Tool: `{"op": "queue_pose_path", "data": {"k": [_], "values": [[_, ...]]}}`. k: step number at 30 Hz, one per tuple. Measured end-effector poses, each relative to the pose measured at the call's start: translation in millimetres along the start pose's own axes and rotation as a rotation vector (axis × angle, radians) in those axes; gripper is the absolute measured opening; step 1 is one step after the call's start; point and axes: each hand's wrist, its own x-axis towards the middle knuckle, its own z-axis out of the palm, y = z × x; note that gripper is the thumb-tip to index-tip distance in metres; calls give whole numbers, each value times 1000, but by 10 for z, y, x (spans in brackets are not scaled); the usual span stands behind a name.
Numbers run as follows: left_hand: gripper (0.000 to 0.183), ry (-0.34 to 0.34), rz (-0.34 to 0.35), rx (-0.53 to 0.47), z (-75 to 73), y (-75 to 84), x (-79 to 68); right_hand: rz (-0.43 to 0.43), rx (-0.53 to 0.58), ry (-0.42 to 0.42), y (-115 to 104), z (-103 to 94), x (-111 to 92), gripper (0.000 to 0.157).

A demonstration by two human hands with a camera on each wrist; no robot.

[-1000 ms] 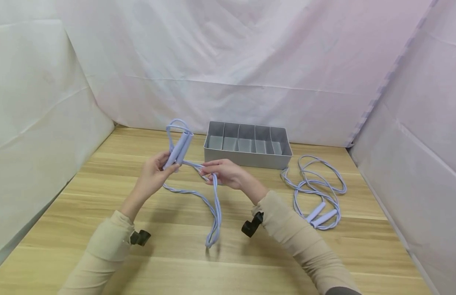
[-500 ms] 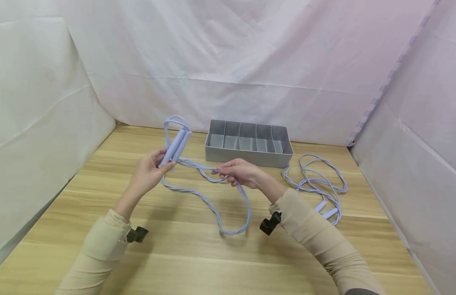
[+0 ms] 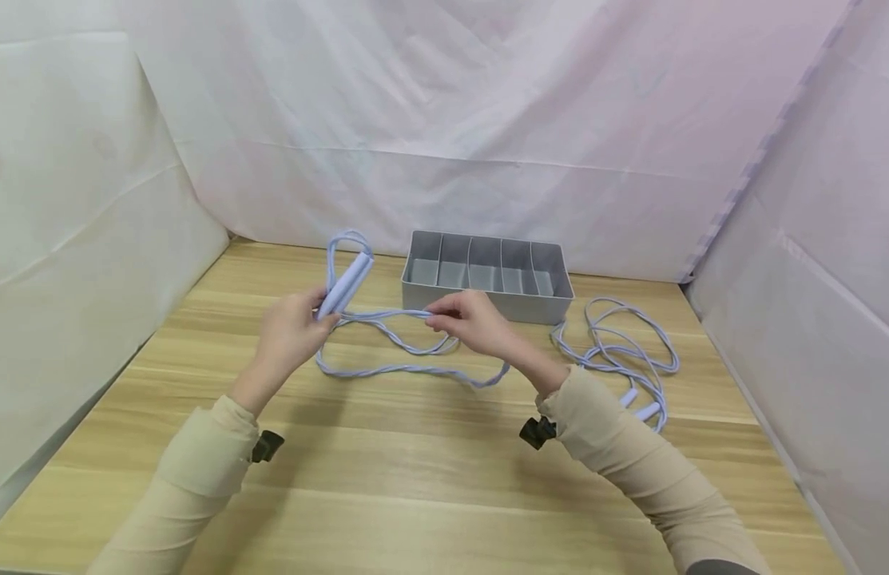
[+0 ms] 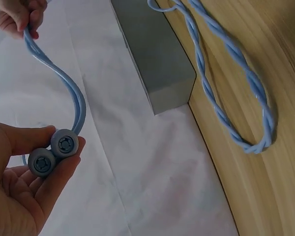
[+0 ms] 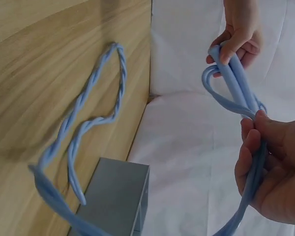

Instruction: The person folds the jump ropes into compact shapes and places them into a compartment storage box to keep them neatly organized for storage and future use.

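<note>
My left hand (image 3: 289, 329) grips the two pale blue handles (image 3: 348, 281) of a jump rope, side by side and tilted up. In the left wrist view, their round ends (image 4: 65, 143) show between thumb and fingers. A small arch of cord rises over the handles' far ends. My right hand (image 3: 476, 321) pinches a doubled stretch of the cord (image 4: 64, 74), in front of the grey box. More twisted cord (image 5: 78, 104) dips in a long loop below both hands, over the wooden table.
The grey box (image 3: 487, 306), divided into several compartments, stands at the table's back. To its right lies a second pale blue jump rope (image 3: 646, 412), loosely coiled, partly behind my right sleeve. White cloth walls (image 3: 444, 204) border the table (image 3: 386, 495).
My right hand has moved right along the cord, then up toward the box. The hanging loop has spread out and swung from near the table's front toward the back. My left hand has barely moved.
</note>
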Motion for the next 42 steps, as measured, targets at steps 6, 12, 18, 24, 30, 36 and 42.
{"op": "queue_pose_path", "data": {"k": [6,12,18,24,30,36,42], "values": [[19,-70,48,89,77,65,7,-74,-84,22,-58,-17,-7,19],[14,-168,81,128,156,119,11,-163,-120,50,-59,-7,-25,16],[17,-242,152,207,255,186,12,-264,-203,77,-55,1,-36,14],[12,-305,297,310,356,266,-54,-371,-279,73,-51,19,-43,9],[16,-356,470,406,394,359,-133,-471,-316,3,-70,18,-30,8],[16,-495,549,378,366,458,-213,-490,-203,-84,-79,-23,18,7],[21,-428,678,258,311,483,-284,-412,32,-118,23,-72,44,7]]}}
